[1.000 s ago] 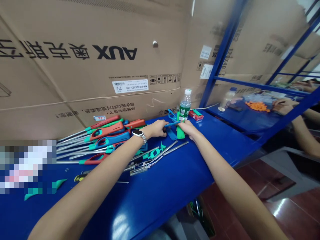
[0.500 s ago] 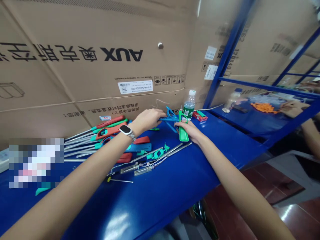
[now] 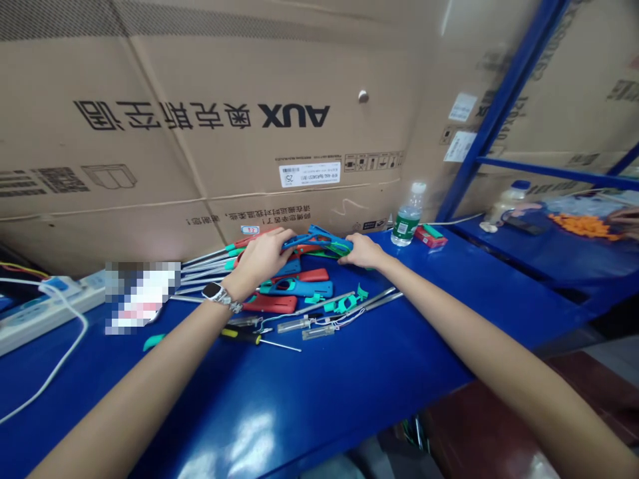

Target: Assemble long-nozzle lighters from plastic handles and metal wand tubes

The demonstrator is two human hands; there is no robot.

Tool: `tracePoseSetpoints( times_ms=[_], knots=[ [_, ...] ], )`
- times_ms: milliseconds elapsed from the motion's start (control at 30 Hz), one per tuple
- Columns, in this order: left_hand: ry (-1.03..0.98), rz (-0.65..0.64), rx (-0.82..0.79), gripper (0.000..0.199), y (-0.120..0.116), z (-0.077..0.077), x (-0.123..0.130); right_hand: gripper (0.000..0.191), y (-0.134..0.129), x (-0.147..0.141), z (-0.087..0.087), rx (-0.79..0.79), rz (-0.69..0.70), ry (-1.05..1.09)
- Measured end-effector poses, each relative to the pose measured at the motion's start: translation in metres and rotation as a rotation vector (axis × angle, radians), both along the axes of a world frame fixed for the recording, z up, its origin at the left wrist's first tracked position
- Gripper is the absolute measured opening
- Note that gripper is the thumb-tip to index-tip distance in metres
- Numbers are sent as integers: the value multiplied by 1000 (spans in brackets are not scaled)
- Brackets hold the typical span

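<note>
Alongside, capped bottle [image 3: 405, 219], red box [image 3: 430, 237], screwdriver [image 3: 241, 334], lighters [image 3: 309, 289] piled near the hands [image 3: 263, 256]

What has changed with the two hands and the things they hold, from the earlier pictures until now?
The left hand and right hand moved left, away from the bottle, bringing the blue piece and green piece along. The green piece, upright before, is now mostly hidden. The view turned left. The bottle, red box and screwdriver stayed in place.
</note>
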State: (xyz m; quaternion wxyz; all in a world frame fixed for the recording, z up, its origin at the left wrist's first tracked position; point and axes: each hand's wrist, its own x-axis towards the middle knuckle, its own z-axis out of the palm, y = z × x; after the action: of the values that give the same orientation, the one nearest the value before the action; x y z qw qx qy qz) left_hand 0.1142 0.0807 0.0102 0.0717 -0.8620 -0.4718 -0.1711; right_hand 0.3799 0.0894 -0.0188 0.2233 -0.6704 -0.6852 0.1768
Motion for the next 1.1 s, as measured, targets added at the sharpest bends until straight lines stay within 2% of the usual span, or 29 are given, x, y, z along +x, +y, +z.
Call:
tracePoseSetpoints(
  times_ms=[133, 267, 500, 633, 767, 933, 1100],
  knots=[
    [37, 42, -21, 19, -4, 3, -4, 36, 11, -10, -5, 42, 22, -88],
    [104, 50, -8, 18, -3, 1, -8, 32, 17, -7, -4, 69, 66, -120],
    [224, 24, 15, 27, -2, -14, -8, 21, 18, 19, 6, 62, 195, -38],
    [179, -18, 31, 29, 3, -28, -9, 25, 13, 37, 14, 124, 235, 31],
    [110, -66, 24, 24, 11, -37, -7, 28, 2, 57, 30, 135, 201, 29],
    [46, -55, 9, 27, 10, -30, -8, 30, -11, 75, 45, 101, 257, 48],
    [36, 75, 84, 33, 1, -17, -32, 20, -25, 75, 43, 65, 242, 142]
  ],
)
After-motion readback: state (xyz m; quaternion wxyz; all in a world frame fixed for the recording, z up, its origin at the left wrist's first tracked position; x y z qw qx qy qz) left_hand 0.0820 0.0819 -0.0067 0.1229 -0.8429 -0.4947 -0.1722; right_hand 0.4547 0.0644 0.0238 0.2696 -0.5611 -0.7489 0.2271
